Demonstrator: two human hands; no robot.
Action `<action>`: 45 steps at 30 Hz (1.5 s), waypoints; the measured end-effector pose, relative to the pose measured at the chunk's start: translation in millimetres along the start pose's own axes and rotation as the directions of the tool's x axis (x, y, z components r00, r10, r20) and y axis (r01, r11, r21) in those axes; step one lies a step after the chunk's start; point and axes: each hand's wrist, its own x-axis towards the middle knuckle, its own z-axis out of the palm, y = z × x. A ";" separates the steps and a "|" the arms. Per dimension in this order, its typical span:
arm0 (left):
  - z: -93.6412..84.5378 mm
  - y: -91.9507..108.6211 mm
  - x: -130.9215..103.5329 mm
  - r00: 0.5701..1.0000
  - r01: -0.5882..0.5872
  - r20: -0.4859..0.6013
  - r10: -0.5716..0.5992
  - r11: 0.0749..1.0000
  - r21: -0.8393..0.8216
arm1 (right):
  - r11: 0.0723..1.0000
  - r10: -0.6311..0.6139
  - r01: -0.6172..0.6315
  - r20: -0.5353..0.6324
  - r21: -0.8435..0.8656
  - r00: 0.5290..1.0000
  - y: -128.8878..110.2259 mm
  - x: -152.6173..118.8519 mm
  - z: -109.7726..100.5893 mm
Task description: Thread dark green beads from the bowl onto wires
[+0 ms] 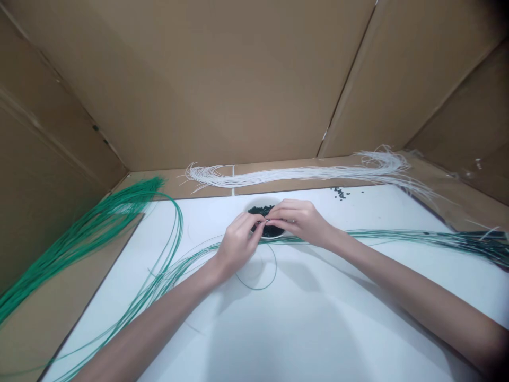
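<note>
From here I see the left hand (237,240) and right hand (305,218) meeting fingertip to fingertip, thumbs and forefingers pinched together; what they grip is too small to tell. Directly beneath those fingers sits a bowl (281,235) of small dark pieces (258,210). A thin green strand (274,271) loops on the white board (314,329), on the near side of the fingers. More dark bits (340,194) lie scattered beyond the right fingers, and a white bundle of strands (286,175) stretches across, farther off than both hands.
</note>
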 end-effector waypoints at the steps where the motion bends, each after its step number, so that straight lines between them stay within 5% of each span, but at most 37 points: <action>1: 0.2 0.2 0.0 1.000 0.003 0.001 -0.003 1.000 -0.006 | 1.000 0.002 -0.002 -0.001 0.011 1.000 -0.4 0.0 0.4; 8: -0.1 -0.5 1.9 0.998 0.053 -0.022 -0.053 0.998 -0.022 | 0.985 0.135 -0.135 0.007 0.107 0.991 -0.9 0.0 -1.2; 17: -0.8 0.6 2.1 0.999 0.052 -0.008 -0.052 0.998 -0.040 | 0.988 0.134 -0.133 -0.006 0.079 0.991 -2.1 -0.8 2.6; 28: -1.0 -1.2 1.2 0.987 0.157 -0.006 -0.158 0.986 -0.062 | 0.962 0.257 -0.265 0.113 0.063 0.960 0.0 4.3 1.8; 31: -1.5 -4.2 1.6 0.979 0.202 -0.013 -0.203 0.976 -0.078 | 0.935 0.335 -0.352 0.231 0.036 0.913 0.2 11.3 -0.9; 35: 2.0 -9.8 -0.6 0.938 0.322 -0.098 -0.331 0.941 -0.103 | 0.913 0.393 -0.389 0.511 -0.119 0.765 2.7 20.6 1.2; 37: 5.4 -12.0 -2.9 0.926 0.342 -0.122 -0.357 0.931 -0.125 | 0.919 0.380 -0.367 0.565 -0.142 0.732 3.8 23.0 5.4; 45: 12.9 -14.6 -9.3 0.947 0.285 -0.117 -0.301 0.949 -0.135 | 0.954 0.291 -0.289 0.459 -0.077 0.839 3.5 16.9 9.4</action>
